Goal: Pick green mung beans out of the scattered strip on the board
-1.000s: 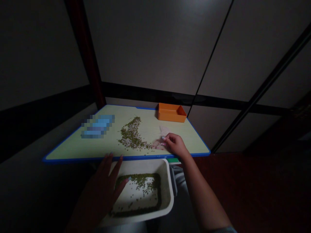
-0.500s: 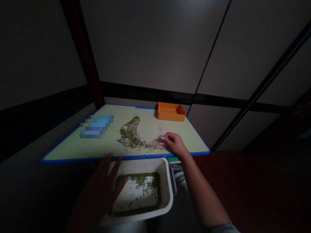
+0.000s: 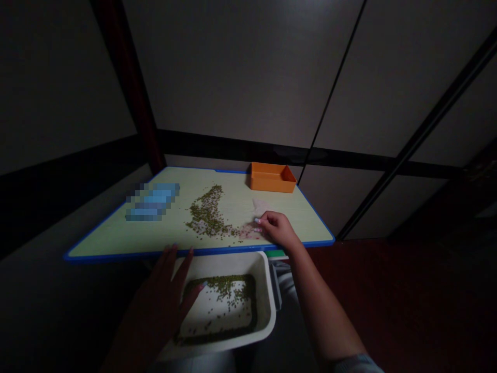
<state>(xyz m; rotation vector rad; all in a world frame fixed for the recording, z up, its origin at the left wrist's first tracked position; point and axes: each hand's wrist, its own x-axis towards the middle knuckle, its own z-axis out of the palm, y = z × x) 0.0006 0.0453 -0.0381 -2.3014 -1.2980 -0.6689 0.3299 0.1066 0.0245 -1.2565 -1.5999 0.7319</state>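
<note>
A light green board with a blue edge (image 3: 116,238) lies ahead of me, with a long trail of green mung beans (image 3: 205,215) mixed with pale grains across its middle. My right hand (image 3: 277,230) rests on the board with curled fingers at the trail's right end, next to a pinkish smear (image 3: 248,232). My left hand (image 3: 163,290) lies open at the board's near edge, over the rim of a white plastic tray (image 3: 229,260). Its fingertips are just above green beans (image 3: 221,287) lying in the tray.
An orange rectangular box (image 3: 273,177) stands at the board's far edge. A blurred blue object (image 3: 152,202) lies at its left. A pale translucent patch (image 3: 259,205) sits above my right hand. Dark wall panels rise behind, and a dark red floor (image 3: 388,290) spreads right.
The whole view drifts slightly up and left. Both hands keep nearly the same place on the board and tray, and the beans show no visible shift.
</note>
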